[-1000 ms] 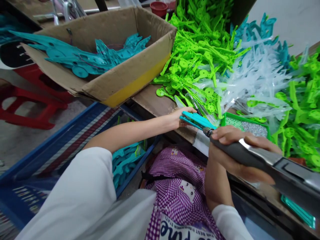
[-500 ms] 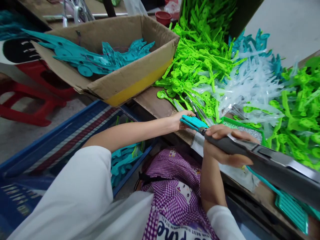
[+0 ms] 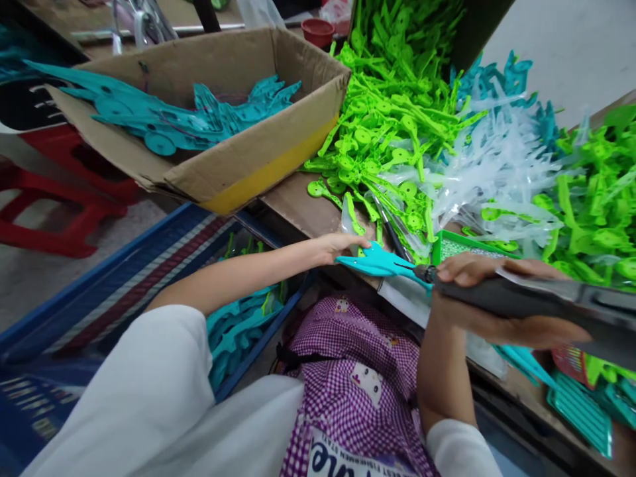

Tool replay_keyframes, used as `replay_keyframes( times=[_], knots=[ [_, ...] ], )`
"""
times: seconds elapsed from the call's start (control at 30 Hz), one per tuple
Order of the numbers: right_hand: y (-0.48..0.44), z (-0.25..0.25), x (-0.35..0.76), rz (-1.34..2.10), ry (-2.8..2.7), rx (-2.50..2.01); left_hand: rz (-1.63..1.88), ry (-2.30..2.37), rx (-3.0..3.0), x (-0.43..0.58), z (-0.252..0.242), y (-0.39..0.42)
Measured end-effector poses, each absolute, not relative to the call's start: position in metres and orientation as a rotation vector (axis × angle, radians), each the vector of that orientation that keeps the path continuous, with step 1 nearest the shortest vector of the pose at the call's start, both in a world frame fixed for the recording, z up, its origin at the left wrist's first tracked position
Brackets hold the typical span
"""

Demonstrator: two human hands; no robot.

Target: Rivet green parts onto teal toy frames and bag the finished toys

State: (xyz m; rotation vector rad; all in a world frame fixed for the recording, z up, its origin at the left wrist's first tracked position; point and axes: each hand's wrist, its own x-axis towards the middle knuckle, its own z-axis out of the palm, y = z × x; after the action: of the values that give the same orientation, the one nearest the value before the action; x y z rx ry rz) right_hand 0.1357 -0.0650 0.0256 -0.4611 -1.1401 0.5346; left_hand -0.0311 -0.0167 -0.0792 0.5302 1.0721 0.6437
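Note:
Near the table's front edge, my left hand [image 3: 342, 246] pinches the left end of a teal plastic piece [image 3: 380, 261], which shows its broad side. My right hand [image 3: 477, 298] is wrapped round a dark grey power screwdriver [image 3: 527, 301] that lies level and runs off to the right. The screwdriver's tip [image 3: 424, 272] meets or nearly meets the right part of the teal piece; whether they touch is hard to tell. Just behind is a green tray [image 3: 438, 248] of small shiny parts, partly hidden by my right hand.
A cardboard box [image 3: 268, 156] with teal pieces stands at the back left. Lime green pieces [image 3: 387, 119] and translucent pieces [image 3: 501, 156] are heaped behind my hands. Below left sits a blue crate [image 3: 163, 222]; a red stool [image 3: 44, 218] stands beyond it.
The teal piece has turned to show its broad side. My right hand and the screwdriver have moved right and slightly down; my left hand has shifted slightly left.

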Motion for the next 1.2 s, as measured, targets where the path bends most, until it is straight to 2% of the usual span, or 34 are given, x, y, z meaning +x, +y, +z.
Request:
replay_keyframes(
  times=[0.1, 0.4, 1.2],
  knots=[
    [-0.053, 0.009, 0.133, 0.693, -1.132, -0.554, 0.576, 1.107, 0.464, -0.035, -0.086, -0.022],
    [-0.034, -0.016, 0.097, 1.000, -1.169, -0.639, 0.741, 1.224, 0.591, -0.046, -0.090, -0.040],
    [-0.014, -0.031, 0.086, 1.153, -1.287, -0.644, 0.867, 1.231, 0.699, -0.041, -0.099, -0.039]
  ],
)
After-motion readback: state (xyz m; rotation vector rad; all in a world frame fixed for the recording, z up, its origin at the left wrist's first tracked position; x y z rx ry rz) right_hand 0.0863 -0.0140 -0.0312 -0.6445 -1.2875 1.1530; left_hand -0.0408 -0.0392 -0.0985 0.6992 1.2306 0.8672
